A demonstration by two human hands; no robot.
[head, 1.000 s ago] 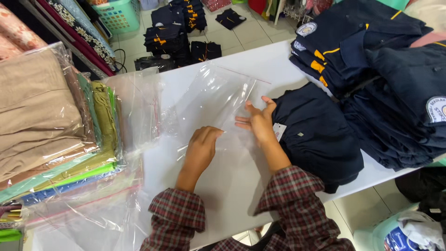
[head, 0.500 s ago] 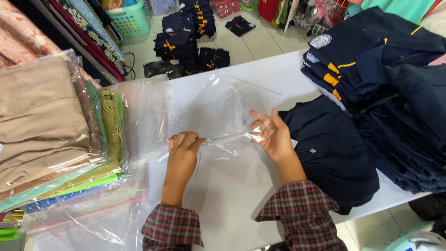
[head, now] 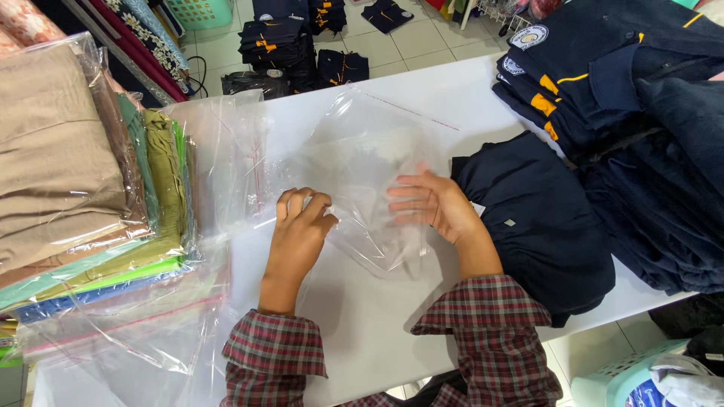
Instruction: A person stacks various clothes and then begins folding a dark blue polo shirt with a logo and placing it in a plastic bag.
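Since half a second ago, my hands drew closer. Left hand (head: 302,226) pinched the bag (head: 362,173); right hand (head: 434,203) lay spread inside. Bag, limp and slippery, lay at table (head: 467,90) centre, shirt (head: 535,218) at three o'clock; I'd grip its mouth edge.

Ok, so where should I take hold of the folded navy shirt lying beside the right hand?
Probably grip the folded navy shirt at its near-left edge, coming from the left beside the right hand. It lies flat on the white table, that edge is free, and stacked navy garments crowd its right.
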